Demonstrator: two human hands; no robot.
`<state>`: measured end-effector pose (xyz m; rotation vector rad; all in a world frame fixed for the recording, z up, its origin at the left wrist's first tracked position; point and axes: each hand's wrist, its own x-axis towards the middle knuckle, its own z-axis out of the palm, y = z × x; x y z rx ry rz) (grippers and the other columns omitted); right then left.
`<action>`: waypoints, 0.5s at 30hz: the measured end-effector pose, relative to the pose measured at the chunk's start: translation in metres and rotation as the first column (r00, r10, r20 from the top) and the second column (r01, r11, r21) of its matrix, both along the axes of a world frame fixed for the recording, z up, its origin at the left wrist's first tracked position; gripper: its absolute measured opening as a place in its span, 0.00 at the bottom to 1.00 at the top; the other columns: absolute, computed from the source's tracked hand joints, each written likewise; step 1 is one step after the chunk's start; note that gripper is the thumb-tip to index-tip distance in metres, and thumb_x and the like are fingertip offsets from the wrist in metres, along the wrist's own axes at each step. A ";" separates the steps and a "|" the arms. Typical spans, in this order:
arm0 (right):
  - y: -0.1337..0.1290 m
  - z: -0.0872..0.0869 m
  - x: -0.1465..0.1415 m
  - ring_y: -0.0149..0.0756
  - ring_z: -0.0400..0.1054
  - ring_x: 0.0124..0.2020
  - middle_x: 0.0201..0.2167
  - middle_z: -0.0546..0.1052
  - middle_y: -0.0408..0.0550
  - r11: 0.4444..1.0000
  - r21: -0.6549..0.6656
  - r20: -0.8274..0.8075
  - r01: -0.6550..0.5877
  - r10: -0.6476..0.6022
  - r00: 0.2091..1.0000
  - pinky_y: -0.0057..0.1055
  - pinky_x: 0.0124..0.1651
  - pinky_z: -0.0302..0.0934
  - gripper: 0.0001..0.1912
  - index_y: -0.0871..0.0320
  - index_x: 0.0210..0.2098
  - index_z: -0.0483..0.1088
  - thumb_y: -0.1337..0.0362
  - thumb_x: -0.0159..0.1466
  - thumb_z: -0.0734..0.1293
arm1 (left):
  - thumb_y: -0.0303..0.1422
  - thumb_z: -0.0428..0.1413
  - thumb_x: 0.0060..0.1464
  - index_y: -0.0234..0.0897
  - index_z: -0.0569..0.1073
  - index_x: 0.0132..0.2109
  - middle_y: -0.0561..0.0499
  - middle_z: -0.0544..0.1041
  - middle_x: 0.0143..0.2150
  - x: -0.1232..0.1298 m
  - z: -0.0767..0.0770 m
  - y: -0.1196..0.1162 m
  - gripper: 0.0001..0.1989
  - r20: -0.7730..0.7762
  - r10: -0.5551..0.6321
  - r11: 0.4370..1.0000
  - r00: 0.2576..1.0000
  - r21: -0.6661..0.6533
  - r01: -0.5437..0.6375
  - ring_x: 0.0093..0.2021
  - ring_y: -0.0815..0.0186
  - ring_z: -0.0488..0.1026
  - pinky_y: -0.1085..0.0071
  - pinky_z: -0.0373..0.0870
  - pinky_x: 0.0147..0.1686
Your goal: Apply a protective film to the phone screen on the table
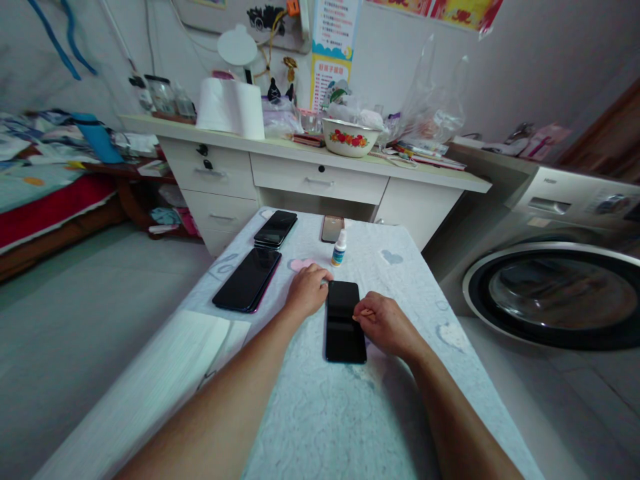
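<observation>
A black phone [345, 333] lies face up on the cloth-covered table [310, 413]. At its upper left corner my left hand [307, 290] rests, fingers curled together with the tips by the phone's edge; what they hold, if anything, is hidden. My right hand [383, 322] is closed over the phone's right edge, its fingers pinched on something too small to make out. A small white bottle [339, 249] with a blue and yellow label stands upright beyond my left hand. To the left lie stacked phones [247, 279] and, farther back, another stack of dark phones [277, 228].
A small phone-like item [332, 229] lies behind the bottle. White sheets [175, 360] cover the table's left side. Beyond stands a white desk [320, 180] with a floral bowl [350, 139] and paper rolls [230, 107]. A washing machine [565, 213] is at right.
</observation>
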<state>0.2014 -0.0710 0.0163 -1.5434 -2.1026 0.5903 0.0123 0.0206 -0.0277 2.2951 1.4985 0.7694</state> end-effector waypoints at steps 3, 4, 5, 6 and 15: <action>-0.001 0.001 -0.001 0.28 0.67 0.30 0.30 0.72 0.43 0.999 -0.036 -0.043 -0.020 0.019 0.999 0.24 0.34 0.58 0.08 0.58 0.30 0.72 0.74 0.56 0.62 | 0.23 0.52 0.48 0.39 0.76 0.40 0.48 0.74 0.42 0.000 -0.001 0.000 0.14 0.006 -0.006 1.000 1.000 -0.002 0.006 0.47 0.62 0.69 0.65 0.65 0.51; -0.001 0.001 -0.001 0.28 0.67 0.30 0.30 0.72 0.43 0.999 -0.039 -0.047 -0.024 0.022 0.999 0.24 0.34 0.58 0.09 0.58 0.30 0.72 0.74 0.56 0.62 | 0.23 0.52 0.48 0.39 0.76 0.40 0.48 0.74 0.42 0.000 -0.001 0.000 0.14 0.007 -0.007 1.000 1.000 -0.001 0.007 0.47 0.62 0.69 0.65 0.65 0.51; -0.001 0.001 -0.001 0.28 0.67 0.30 0.30 0.72 0.43 0.999 -0.037 -0.048 -0.023 0.022 0.999 0.24 0.34 0.58 0.08 0.58 0.30 0.72 0.74 0.56 0.62 | 0.23 0.52 0.48 0.39 0.76 0.40 0.48 0.74 0.42 0.000 -0.001 0.000 0.14 0.007 -0.007 1.000 1.000 -0.001 0.007 0.47 0.62 0.69 0.65 0.65 0.51; -0.001 0.000 -0.001 0.28 0.67 0.30 0.30 0.72 0.43 0.999 -0.034 -0.047 -0.018 0.017 0.999 0.24 0.34 0.58 0.08 0.58 0.30 0.72 0.74 0.56 0.63 | 0.23 0.52 0.48 0.39 0.76 0.40 0.48 0.74 0.42 0.000 -0.001 0.000 0.14 0.007 -0.007 1.000 1.000 -0.001 0.007 0.47 0.62 0.69 0.65 0.65 0.51; 0.004 -0.004 0.004 0.31 0.67 0.33 0.32 0.72 0.45 0.998 0.026 0.032 0.057 -0.058 0.998 0.26 0.37 0.57 0.06 0.58 0.31 0.73 0.70 0.59 0.64 | 0.24 0.52 0.48 0.39 0.76 0.40 0.48 0.74 0.43 0.000 0.001 0.000 0.14 0.001 -0.004 1.000 1.000 -0.005 0.004 0.47 0.61 0.69 0.65 0.64 0.51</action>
